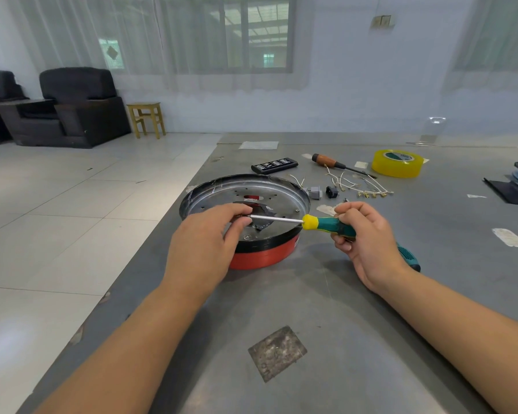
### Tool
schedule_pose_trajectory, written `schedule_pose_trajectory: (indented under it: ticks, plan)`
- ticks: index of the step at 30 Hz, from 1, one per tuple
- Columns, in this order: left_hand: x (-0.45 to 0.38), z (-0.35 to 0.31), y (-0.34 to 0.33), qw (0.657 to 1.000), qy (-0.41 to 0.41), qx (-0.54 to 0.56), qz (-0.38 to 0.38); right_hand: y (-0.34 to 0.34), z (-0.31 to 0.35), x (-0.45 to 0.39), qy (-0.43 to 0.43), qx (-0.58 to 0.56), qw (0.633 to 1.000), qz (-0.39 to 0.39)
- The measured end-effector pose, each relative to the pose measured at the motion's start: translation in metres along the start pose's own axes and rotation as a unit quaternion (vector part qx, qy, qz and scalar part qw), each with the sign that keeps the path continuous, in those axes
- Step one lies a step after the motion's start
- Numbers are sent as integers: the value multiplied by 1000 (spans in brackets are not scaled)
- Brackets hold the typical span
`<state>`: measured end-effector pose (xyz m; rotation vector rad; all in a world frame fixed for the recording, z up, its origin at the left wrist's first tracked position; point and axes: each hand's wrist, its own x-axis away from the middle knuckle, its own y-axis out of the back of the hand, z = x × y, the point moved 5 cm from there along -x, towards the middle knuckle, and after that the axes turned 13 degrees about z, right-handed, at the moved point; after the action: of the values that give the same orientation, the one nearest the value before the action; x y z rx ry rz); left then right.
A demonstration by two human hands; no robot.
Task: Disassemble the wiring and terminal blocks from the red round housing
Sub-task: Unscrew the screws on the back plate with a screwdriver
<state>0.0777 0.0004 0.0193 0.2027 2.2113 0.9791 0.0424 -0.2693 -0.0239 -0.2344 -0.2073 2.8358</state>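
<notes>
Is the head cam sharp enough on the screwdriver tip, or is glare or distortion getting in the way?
Head view: the screwdriver shaft is sharp, but the left hand hides its tip; soft glare on the housing plate; wide-angle bending at the edges; window backlight, soft shadows.

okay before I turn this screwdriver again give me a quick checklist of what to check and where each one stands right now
1. Right hand grips the green and yellow screwdriver handle: ok.
2. Left hand pinches the shaft near its tip over the red housing: ok.
3. Tip seated in a screw: cannot tell, fingers hide it.
4. Housing flat on the table: ok.
5. Removed wires and small blocks lie behind the housing, clear of the hands: ok.
</notes>
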Motion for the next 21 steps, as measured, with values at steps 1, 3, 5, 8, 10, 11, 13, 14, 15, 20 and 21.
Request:
schedule_pose_trajectory:
  ticks: [1,3,5,8,10,11,13,14,15,20,21]
  plan:
    - [1,0,-1,1000,3,3,-1,0,0,0,0,2,1000,1]
    - [1,1,-1,1000,5,9,-6,1,0,-1,-1,4,1000,2]
    - [2,1,0,1000,-1,15,-14,2,0,-1,-3,2,1000,-1]
    - [3,5,-1,999,-7,28,-18,2,-1,-1,-8,-8,1000,-9]
    - [4,11,0,998,5,46,-30,5,-1,-2,-12,-24,999,-28]
    - [4,15,1,998,16,58,-37,7,-1,-1,-13,-39,998,-40]
    - [5,19,3,996,26,70,-42,12,0,0,-4,-75,996,-56]
    - [6,20,3,997,24,68,-40,13,-1,0,2,-90,994,-59]
    - [6,19,3,997,20,64,-38,15,-1,1,9,-99,993,-61]
    - [7,16,-2,997,17,65,-24,19,-1,4,44,-48,993,-97]
    - [7,16,-2,997,20,70,-23,22,0,6,49,18,991,-119]
